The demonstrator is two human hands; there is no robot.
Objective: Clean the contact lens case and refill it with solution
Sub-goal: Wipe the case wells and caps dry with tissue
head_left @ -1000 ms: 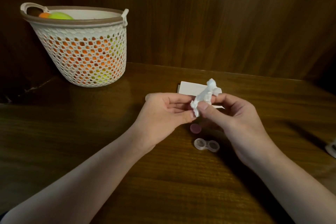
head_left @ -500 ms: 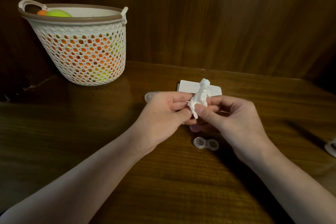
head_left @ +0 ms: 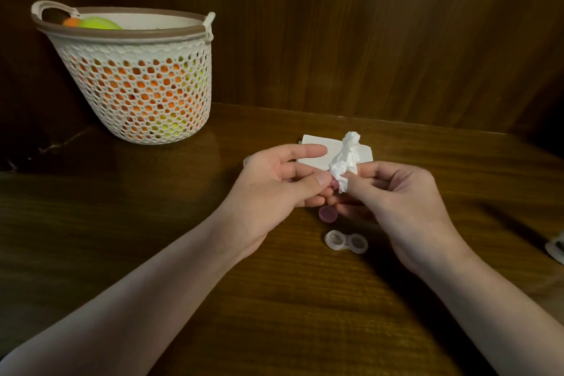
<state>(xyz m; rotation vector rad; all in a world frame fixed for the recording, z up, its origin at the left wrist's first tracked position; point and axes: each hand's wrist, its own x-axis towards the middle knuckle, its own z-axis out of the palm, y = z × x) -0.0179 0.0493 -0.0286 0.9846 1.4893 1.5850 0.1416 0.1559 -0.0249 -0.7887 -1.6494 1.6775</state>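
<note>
- A dark brown wooden tabletop is filling the lower half of the frame, its grain running left to right.
- A wall of vertical wood panelling is rising behind it, across the whole upper half.
- Dim warm light is falling on the middle of the frame, leaving the far left edge and the upper right corner in shadow.
- A white lattice basket with a brown rim is standing at upper left, against the wall.

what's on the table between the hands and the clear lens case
In the head view, a loose purple cap lies on the table there, just beyond the open lens case and below the hands.
</note>
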